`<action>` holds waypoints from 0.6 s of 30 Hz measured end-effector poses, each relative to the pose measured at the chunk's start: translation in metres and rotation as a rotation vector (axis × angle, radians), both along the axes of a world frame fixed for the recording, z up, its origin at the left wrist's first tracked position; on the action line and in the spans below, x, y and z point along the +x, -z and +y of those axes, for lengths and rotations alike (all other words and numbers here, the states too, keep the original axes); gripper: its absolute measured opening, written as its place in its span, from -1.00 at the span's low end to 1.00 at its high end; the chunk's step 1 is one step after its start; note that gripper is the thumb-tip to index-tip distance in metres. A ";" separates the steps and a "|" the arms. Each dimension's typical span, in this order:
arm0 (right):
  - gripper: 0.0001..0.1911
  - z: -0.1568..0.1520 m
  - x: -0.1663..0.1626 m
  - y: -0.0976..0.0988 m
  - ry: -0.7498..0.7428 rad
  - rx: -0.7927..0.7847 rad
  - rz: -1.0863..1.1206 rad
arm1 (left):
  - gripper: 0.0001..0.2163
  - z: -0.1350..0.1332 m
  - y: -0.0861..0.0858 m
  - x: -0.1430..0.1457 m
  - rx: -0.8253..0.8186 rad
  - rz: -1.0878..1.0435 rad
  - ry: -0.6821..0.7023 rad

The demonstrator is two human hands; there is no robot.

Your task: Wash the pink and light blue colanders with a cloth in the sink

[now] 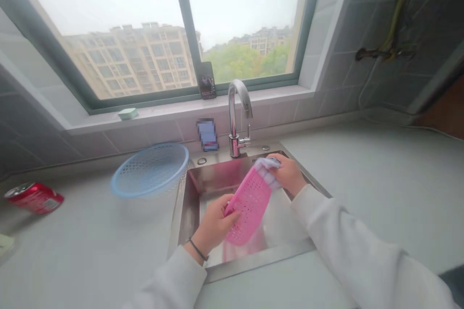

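So, a pink perforated plastic basket [250, 207] tilts on its side over the basin of a stainless-steel sink [253, 263], held up between both hands. The left hand [217, 222], with a dark cord bracelet [197, 249] at the wrist, closes around the basket's lower edge. The right hand [286, 174] clamps a crumpled lilac-and-white cloth [266, 169] against the basket's upper end. Behind the sink rises a curved chrome gooseneck faucet [235, 116]. A round pale-blue mesh basket [150, 169] leans tilted just beside the sink's left edge. Further left, a red aluminium can [34, 198] lies on its side on the pale grey countertop [90, 251], while a pale green sponge [127, 113] sits on the white windowsill [163, 108].
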State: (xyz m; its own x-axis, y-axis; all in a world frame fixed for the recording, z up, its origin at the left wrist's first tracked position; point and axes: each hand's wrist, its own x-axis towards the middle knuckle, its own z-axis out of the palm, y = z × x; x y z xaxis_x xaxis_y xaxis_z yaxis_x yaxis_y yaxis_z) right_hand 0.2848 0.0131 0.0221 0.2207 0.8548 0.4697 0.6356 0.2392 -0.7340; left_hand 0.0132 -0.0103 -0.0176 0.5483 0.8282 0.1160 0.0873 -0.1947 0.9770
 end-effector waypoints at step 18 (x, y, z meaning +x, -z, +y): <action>-0.71 -0.004 -0.015 -0.001 -0.056 -0.024 -0.110 | -0.72 0.007 0.000 0.000 0.065 0.034 -0.049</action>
State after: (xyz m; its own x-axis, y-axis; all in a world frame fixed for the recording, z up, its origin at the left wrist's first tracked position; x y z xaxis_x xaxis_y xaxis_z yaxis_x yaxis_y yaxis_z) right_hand 0.2702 0.0088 0.0230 0.1200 0.8757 0.4677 0.6988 0.2601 -0.6663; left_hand 0.0133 -0.0036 -0.0172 0.5118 0.8454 0.1527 0.1311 -0.2525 0.9587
